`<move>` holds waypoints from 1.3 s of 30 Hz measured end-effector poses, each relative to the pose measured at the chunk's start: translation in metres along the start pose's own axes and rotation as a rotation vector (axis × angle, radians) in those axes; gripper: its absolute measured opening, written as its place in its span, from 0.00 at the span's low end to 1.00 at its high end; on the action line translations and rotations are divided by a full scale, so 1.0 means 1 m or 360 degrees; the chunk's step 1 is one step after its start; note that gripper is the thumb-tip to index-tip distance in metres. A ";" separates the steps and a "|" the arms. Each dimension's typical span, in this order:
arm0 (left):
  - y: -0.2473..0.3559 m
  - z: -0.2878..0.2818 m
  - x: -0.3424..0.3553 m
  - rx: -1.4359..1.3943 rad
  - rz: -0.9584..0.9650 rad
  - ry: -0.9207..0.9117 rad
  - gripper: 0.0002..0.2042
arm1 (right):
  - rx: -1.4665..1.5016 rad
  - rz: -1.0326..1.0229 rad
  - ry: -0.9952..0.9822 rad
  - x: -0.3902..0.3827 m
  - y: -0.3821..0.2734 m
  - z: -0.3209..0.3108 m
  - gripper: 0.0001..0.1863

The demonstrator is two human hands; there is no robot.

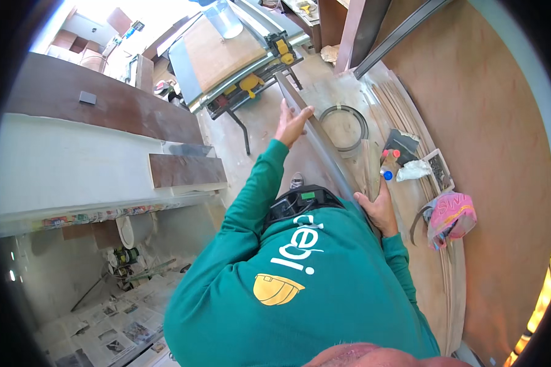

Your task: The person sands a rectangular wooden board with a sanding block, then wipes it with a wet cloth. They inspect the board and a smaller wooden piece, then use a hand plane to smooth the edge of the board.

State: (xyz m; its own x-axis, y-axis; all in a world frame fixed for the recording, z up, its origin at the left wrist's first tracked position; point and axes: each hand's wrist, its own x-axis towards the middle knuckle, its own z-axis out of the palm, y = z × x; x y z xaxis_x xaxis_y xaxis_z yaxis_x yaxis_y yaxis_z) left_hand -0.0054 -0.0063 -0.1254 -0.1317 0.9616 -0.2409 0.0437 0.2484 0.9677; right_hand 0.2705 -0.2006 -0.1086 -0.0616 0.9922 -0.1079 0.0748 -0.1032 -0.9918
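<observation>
A long, narrow grey board point(322, 147) slants in front of my body, from the table saw side down to my right hip. My left hand point(292, 125) is on its far part, with the thumb over the edge and the other fingers along the side. Closer to me, my right hand point(381, 211) wraps around the board's near end, thumb on top. Just beyond the far tip stands a table saw point(226, 52) with yellow knobs and a clear container point(223, 19) on it.
A coiled black band point(362, 129), bottles with red and blue caps point(390, 160), a white crumpled bag point(414, 170) and a pink bag point(452, 215) lie on stacked sheets point(438, 275) at right. A brown-topped partition point(116, 92) stands left. Newspaper point(113, 324) covers the floor lower left.
</observation>
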 end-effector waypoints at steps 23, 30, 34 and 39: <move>-0.108 0.136 0.190 0.2540 0.0169 -0.1871 0.38 | -0.0069 0.0485 0.0062 -0.032 -0.011 0.032 0.49; -0.205 0.142 0.095 0.2884 0.0557 -0.1798 0.48 | -0.0056 0.0452 0.0106 -0.036 -0.015 0.028 0.48; -0.233 0.133 0.117 0.2968 0.0795 -0.2204 0.31 | 0.0004 0.0358 -0.0017 -0.041 0.000 0.028 0.47; -0.216 0.119 0.170 0.2998 0.1173 -0.2134 0.24 | 0.0011 0.0387 -0.0021 -0.039 -0.004 0.028 0.42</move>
State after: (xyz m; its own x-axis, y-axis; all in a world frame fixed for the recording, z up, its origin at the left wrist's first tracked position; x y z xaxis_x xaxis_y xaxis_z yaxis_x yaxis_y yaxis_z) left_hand 0.0805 0.1173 -0.3841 0.7044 0.2438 -0.6666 0.3278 -0.9448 0.0008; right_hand 0.2450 -0.2405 -0.1026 -0.0558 0.9371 -0.3446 0.0823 -0.3396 -0.9370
